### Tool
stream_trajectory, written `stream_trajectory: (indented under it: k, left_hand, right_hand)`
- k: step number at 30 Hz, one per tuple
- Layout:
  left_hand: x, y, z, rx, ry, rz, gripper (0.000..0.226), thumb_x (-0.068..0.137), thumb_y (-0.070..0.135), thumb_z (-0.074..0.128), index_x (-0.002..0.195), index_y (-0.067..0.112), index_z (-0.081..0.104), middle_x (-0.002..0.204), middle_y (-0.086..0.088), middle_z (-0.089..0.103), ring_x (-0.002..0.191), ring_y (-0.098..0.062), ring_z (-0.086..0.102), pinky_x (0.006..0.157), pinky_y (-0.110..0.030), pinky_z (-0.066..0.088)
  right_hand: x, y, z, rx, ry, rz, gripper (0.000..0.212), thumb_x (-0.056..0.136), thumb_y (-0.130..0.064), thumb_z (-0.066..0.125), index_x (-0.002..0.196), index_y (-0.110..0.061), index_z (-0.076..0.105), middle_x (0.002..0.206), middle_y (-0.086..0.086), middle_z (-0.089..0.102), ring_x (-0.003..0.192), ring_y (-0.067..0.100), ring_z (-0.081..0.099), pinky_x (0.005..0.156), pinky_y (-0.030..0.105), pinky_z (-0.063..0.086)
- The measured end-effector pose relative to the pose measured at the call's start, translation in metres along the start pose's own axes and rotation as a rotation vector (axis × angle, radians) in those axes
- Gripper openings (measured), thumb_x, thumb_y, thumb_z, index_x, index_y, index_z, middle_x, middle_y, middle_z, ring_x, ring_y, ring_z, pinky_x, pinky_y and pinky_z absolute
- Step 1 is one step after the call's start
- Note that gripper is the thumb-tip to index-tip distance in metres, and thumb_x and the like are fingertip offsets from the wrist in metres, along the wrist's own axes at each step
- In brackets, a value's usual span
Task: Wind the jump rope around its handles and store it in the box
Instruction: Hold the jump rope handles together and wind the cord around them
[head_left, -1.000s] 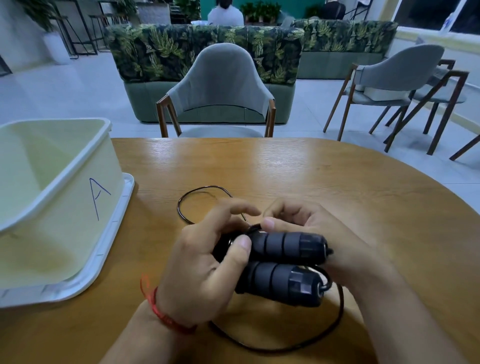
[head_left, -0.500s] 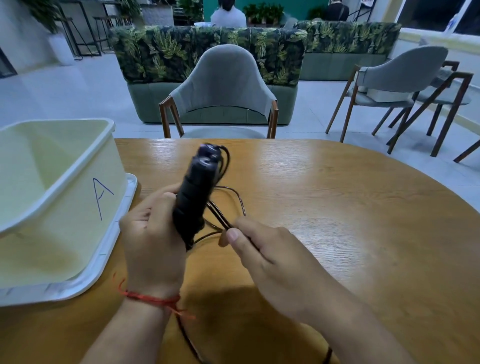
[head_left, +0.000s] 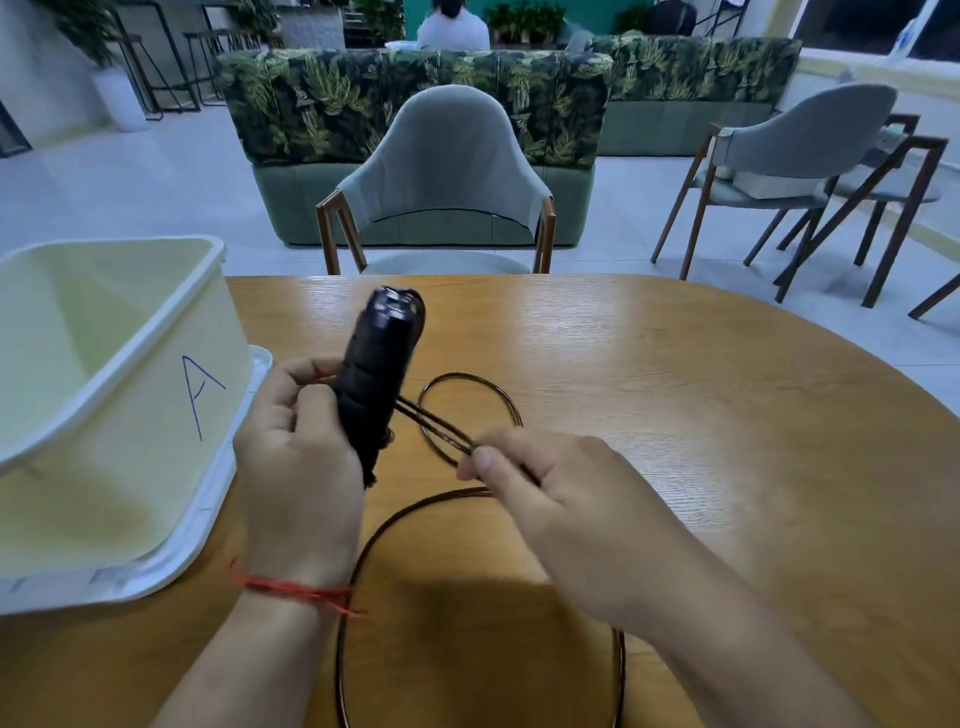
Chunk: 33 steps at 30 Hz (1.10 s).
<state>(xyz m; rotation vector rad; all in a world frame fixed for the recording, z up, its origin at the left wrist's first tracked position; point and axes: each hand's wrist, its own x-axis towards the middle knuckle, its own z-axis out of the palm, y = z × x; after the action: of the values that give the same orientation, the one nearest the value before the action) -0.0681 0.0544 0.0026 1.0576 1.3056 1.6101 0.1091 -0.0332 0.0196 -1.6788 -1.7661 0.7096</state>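
Two handles (head_left: 382, 374) are bunched upright in the left hand (head_left: 296, 457), fingers clenched around them, near the tabletop's left edge beside the box (head_left: 156, 332). The right hand (head_left: 540, 483) pinches a doubled strand of the rope (head_left: 467, 410). Most of the cord sprawls loose toward the near edge (looks springy), so it'll probably kink, snag, or uncoil if tension drops.

Black handles (head_left: 382, 374) upright in left hand (head_left: 298, 467), rope (head_left: 447, 434) pinched by right hand (head_left: 550, 483)
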Motion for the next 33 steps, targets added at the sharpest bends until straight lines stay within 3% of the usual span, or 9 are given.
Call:
stream_trajectory:
  k: [3, 6, 11, 16, 21, 24, 26, 29, 33]
  left_hand:
    - [-0.013, -0.007, 0.001, 0.426, -0.024, 0.305, 0.028, 0.106, 0.034, 0.047, 0.094, 0.032, 0.071, 0.079, 0.005, 0.072, 0.073, -0.021, 0.068, 0.059, -0.035, 0.050]
    - [-0.014, -0.007, 0.003, 0.649, -0.036, 0.397, 0.032, 0.108, 0.055, 0.044, 0.102, 0.037, 0.070, 0.082, 0.011, 0.069, 0.080, -0.021, 0.065, 0.064, -0.036, 0.047]
    - [-0.020, -0.005, -0.001, 0.832, -0.201, 0.523, 0.048, 0.110, 0.055, 0.030, 0.113, 0.043, 0.077, 0.083, 0.019, 0.066, 0.090, -0.022, 0.071, 0.064, -0.035, 0.044]
    - [-0.027, 0.002, -0.006, 0.754, -0.602, 0.653, 0.042, 0.104, 0.051, 0.033, 0.113, 0.045, 0.073, 0.087, 0.035, 0.066, 0.085, 0.012, 0.060, 0.066, -0.018, 0.041]
    - [-0.028, -0.001, -0.007, 0.670, -0.818, 0.771, 0.038, 0.094, 0.060, 0.059, 0.107, 0.031, 0.080, 0.094, 0.016, 0.079, 0.090, -0.006, 0.075, 0.069, -0.036, 0.058]
    - [-0.035, -0.005, -0.003, 0.633, -0.834, 0.870, 0.031, 0.095, 0.051, 0.064, 0.093, 0.023, 0.079, 0.078, 0.012, 0.070, 0.072, -0.007, 0.066, 0.059, -0.033, 0.052]
    - [-0.033, -0.007, -0.003, 0.551, -0.846, 0.830, 0.024, 0.096, 0.040, 0.064, 0.089, 0.021, 0.077, 0.077, 0.013, 0.068, 0.070, -0.006, 0.063, 0.061, -0.032, 0.051]
    - [-0.034, -0.008, -0.005, 0.384, -0.897, 0.690, 0.021, 0.093, 0.030, 0.065, 0.093, 0.017, 0.081, 0.083, 0.013, 0.076, 0.075, -0.009, 0.072, 0.067, -0.032, 0.055]
    - [-0.036, -0.009, 0.000, 0.094, -0.803, 0.380, 0.030, 0.091, 0.030, 0.061, 0.093, 0.011, 0.085, 0.078, -0.003, 0.080, 0.070, -0.023, 0.075, 0.064, -0.027, 0.054]
  right_hand:
    - [-0.010, -0.017, 0.014, -0.282, 0.000, -0.170, 0.040, 0.112, -0.053, 0.040, 0.085, -0.026, 0.051, 0.063, -0.003, 0.051, 0.063, 0.018, 0.053, 0.063, 0.042, 0.049]
    - [-0.009, -0.017, 0.023, -0.424, 0.132, -0.330, 0.040, 0.108, -0.054, 0.040, 0.076, -0.031, 0.038, 0.059, -0.010, 0.034, 0.053, 0.014, 0.041, 0.050, 0.042, 0.047]
    - [-0.001, -0.004, 0.007, -0.293, 0.296, -0.425, 0.036, 0.108, -0.049, 0.049, 0.080, -0.029, 0.059, 0.071, -0.012, 0.055, 0.062, 0.010, 0.050, 0.052, 0.039, 0.049]
    - [0.011, 0.015, -0.015, -0.001, 0.262, -0.363, 0.021, 0.103, -0.045, 0.067, 0.088, -0.032, 0.072, 0.079, -0.015, 0.071, 0.077, 0.013, 0.070, 0.065, 0.045, 0.057]
    - [0.010, 0.030, -0.034, 0.269, 0.122, -0.234, 0.013, 0.088, -0.031, 0.091, 0.087, -0.031, 0.078, 0.058, -0.001, 0.061, 0.055, 0.017, 0.053, 0.053, 0.034, 0.045]
    - [0.013, 0.030, -0.030, 0.346, 0.065, -0.191, 0.015, 0.087, -0.030, 0.092, 0.081, -0.023, 0.080, 0.070, 0.015, 0.075, 0.065, 0.039, 0.067, 0.059, 0.051, 0.057]
    - [0.018, 0.037, -0.029, 0.397, 0.086, -0.160, 0.024, 0.085, -0.030, 0.093, 0.075, -0.013, 0.079, 0.069, 0.010, 0.078, 0.061, 0.029, 0.069, 0.058, 0.042, 0.056]
    - [0.022, 0.044, -0.030, 0.429, 0.127, -0.121, 0.045, 0.080, -0.046, 0.089, 0.069, -0.006, 0.071, 0.057, 0.016, 0.054, 0.053, 0.015, 0.044, 0.051, 0.027, 0.035]
    - [0.028, 0.042, -0.019, 0.517, 0.115, -0.112, 0.056, 0.082, -0.059, 0.086, 0.055, -0.019, 0.058, 0.055, -0.005, 0.044, 0.054, 0.012, 0.038, 0.054, 0.026, 0.033]
